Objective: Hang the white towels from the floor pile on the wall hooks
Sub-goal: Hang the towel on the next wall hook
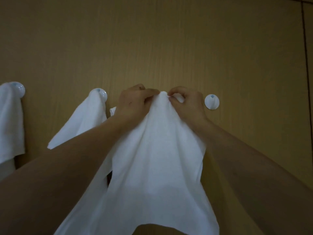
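Observation:
A white towel (155, 158) hangs in front of me from a bunched peak at the wall, and any hook under that peak is hidden by the cloth. My left hand (133, 102) pinches the towel's top from the left. My right hand (186, 102) pinches it from the right. One white towel (84, 121) drapes from a round white hook (101, 94) to the left. Another white towel (10, 121) hangs from the far-left hook (18, 88). A bare round white hook (212, 101) sits on the wall just right of my right hand.
The wooden wall panel (152, 48) fills the view. A dark vertical seam (305, 48) runs down its right side. My forearms cross the lower part of the frame. The floor pile is out of sight.

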Motion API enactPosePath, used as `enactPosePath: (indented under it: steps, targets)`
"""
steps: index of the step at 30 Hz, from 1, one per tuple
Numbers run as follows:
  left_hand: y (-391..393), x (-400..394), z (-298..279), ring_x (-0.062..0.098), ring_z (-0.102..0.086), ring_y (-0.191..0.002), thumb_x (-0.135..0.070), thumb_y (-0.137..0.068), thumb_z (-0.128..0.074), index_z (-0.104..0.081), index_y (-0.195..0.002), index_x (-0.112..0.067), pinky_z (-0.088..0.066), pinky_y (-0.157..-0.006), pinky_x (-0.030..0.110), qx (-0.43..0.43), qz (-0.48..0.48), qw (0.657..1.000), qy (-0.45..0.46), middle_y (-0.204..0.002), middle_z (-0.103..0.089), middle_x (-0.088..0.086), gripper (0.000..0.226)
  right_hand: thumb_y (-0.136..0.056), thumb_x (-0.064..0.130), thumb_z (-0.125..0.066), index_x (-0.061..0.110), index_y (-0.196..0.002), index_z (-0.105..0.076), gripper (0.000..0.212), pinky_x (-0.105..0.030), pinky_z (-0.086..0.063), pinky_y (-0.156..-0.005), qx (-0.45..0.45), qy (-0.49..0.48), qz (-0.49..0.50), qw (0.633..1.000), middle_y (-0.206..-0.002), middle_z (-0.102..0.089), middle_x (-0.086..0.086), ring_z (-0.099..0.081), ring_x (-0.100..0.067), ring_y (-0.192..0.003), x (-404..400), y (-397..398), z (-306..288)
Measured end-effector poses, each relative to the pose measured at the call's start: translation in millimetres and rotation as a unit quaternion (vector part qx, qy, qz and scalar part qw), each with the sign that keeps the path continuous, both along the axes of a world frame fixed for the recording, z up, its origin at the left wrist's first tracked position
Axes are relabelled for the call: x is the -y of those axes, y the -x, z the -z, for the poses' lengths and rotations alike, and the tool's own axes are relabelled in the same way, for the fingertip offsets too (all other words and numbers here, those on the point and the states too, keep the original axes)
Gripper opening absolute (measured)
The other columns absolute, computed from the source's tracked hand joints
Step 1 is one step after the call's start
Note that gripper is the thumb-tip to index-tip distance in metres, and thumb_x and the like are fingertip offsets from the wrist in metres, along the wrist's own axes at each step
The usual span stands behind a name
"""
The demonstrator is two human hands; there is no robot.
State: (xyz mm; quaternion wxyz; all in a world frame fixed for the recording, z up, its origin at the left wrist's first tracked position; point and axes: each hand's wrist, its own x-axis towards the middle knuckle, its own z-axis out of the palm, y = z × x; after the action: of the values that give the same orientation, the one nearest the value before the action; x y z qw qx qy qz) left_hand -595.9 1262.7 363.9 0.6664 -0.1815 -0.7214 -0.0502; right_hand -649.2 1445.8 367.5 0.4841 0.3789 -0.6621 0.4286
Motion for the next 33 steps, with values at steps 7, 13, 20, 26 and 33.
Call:
enactPosePath:
  steps: [7, 13, 20, 26, 33]
  targets:
    - [2.8, -1.6, 8.4, 0.021, -0.057, -0.077, -0.023, -0.099, -0.05, -0.07, -0.121, -0.026, -0.044, -0.072, 0.035, 0.045, -0.017, 0.998, -0.026, -0.082, -0.061, -0.001, 0.029, -0.101, 0.037, -0.045, 0.038, -0.116, -0.071, 0.03, -0.038, -0.052, -0.079, -0.024, -0.103, 0.158, 0.982, -0.091, -0.074, 0.009, -0.067, -0.014, -0.084, 9.1, 0.8, 6.8]
    - [-10.9, -0.2, 0.3, 0.023, -0.058, -0.079, -0.019, -0.095, -0.055, -0.071, -0.118, -0.028, -0.044, -0.071, 0.036, 0.039, -0.034, 0.999, -0.001, -0.085, -0.063, 0.005, 0.03, -0.101, 0.031, -0.046, 0.032, -0.125, -0.066, 0.032, -0.039, -0.051, -0.084, -0.051, -0.1, 0.168, 0.979, -0.104, -0.075, 0.003, -0.068, -0.021, -0.093, 6.4, -3.3, 9.4]
    - [-6.9, -4.1, -8.1, 0.019, -0.054, -0.079, -0.015, -0.096, -0.053, -0.072, -0.117, -0.027, -0.041, -0.073, 0.034, 0.045, -0.04, 0.997, -0.046, -0.087, -0.06, 0.003, 0.031, -0.092, 0.014, -0.057, 0.021, -0.107, -0.076, 0.025, -0.033, -0.051, -0.094, -0.028, -0.039, 0.065, 0.997, -0.107, -0.075, 0.007, -0.067, -0.014, -0.101, 10.9, 1.0, -7.9]
    - [1.3, -17.1, 23.7, 0.014, -0.056, -0.074, -0.028, -0.099, -0.05, -0.072, -0.112, -0.025, -0.049, -0.076, 0.035, 0.085, 0.071, 0.985, -0.135, -0.075, -0.06, -0.003, 0.026, -0.095, 0.025, -0.057, 0.026, -0.108, -0.076, 0.023, -0.037, -0.055, -0.086, 0.047, 0.01, -0.059, 0.997, -0.098, -0.075, 0.011, -0.067, -0.005, -0.092, 14.8, 1.4, 26.4]
    - [-0.2, -19.9, 27.7, 0.004, -0.06, -0.096, -0.027, -0.099, -0.043, -0.07, -0.106, -0.03, -0.048, -0.087, 0.028, 0.189, 0.213, 0.929, -0.237, -0.105, -0.067, -0.014, 0.028, -0.098, 0.042, -0.054, 0.032, -0.115, -0.072, 0.027, -0.025, -0.051, -0.088, 0.122, 0.005, -0.15, 0.981, -0.098, -0.071, 0.024, -0.063, 0.007, -0.096, 19.8, -2.6, 33.7]
